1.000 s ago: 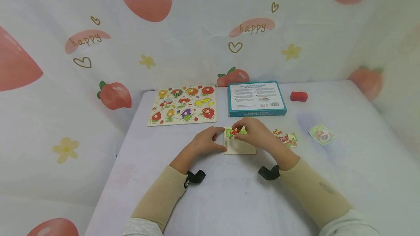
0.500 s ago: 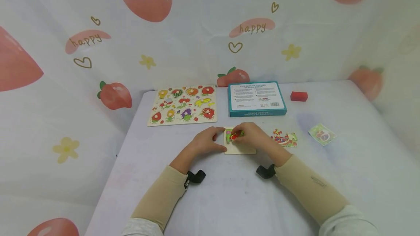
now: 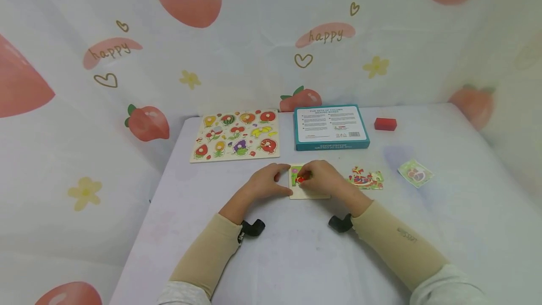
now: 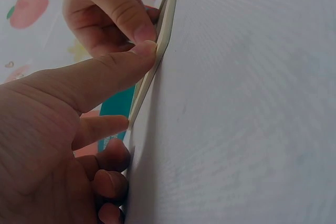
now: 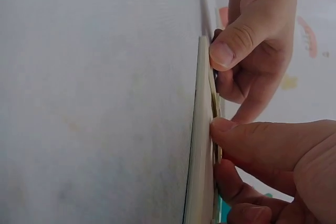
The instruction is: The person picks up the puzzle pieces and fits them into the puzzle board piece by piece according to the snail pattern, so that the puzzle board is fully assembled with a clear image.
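Observation:
A small wooden puzzle board (image 3: 309,194) lies on the table in the head view, with green and pink pieces in its upper left part. My left hand (image 3: 267,182) holds the board at its left side, thumb at the near corner and index finger at the far one. Over the board, my right hand (image 3: 325,178) pinches a small red-and-green puzzle piece (image 3: 301,179) between thumb and fingers, low against the surface. The fingers hide much of that piece. Right of the board lie several loose puzzle pieces (image 3: 366,180).
Behind the board are a fruit peg puzzle (image 3: 235,135) on the left and a teal-edged box (image 3: 332,128). A red block (image 3: 385,124) stands at the back right. A small picture card (image 3: 416,173) lies right of the loose pieces.
My right hand has moved slightly left and nearer over the board with the puzzle piece, settling low by the placed pieces. The left hand has stayed at the board's left side.

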